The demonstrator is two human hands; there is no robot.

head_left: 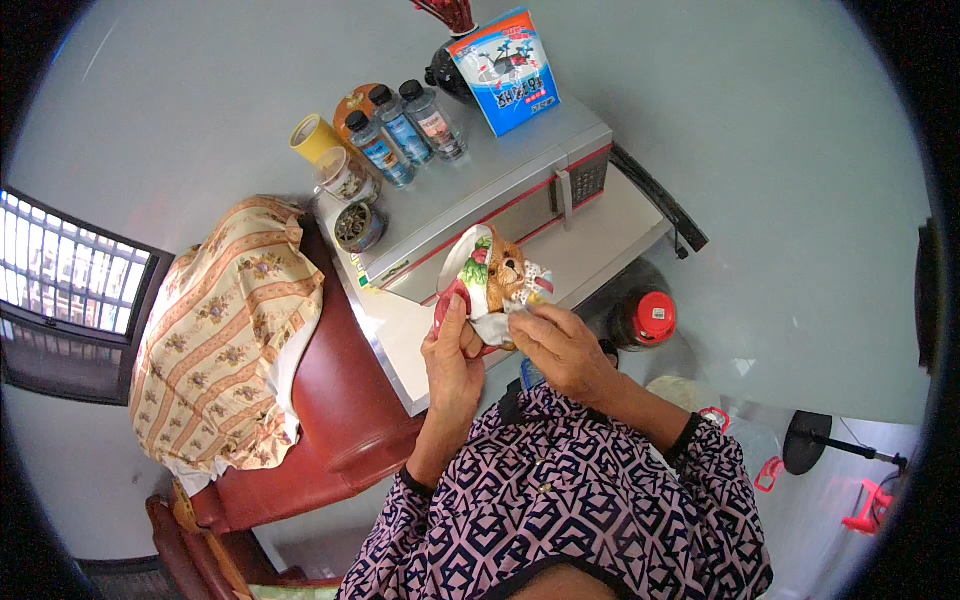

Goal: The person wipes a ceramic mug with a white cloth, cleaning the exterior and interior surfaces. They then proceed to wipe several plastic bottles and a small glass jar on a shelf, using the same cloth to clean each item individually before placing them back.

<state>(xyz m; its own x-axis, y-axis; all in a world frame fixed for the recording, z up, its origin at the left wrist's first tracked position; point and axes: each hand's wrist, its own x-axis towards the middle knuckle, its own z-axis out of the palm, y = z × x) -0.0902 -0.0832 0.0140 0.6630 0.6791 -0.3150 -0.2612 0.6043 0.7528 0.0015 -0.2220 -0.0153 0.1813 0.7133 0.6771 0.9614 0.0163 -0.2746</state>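
My left hand is closed around the side of a ceramic bear pot. The pot has a brown bear's face on its front, a pale open rim, red and green decoration and a red base. It is held tilted above the near edge of the table. My right hand pinches a crumpled white cloth and presses it against the pot's lower part. The right fingertips partly hide the cloth and the bear's body.
A silver microwave oven stands on a white table. On it are several clear bottles, a small tin and a blue-and-orange packet. A red-lidded jar stands right; a red leather sofa is left.
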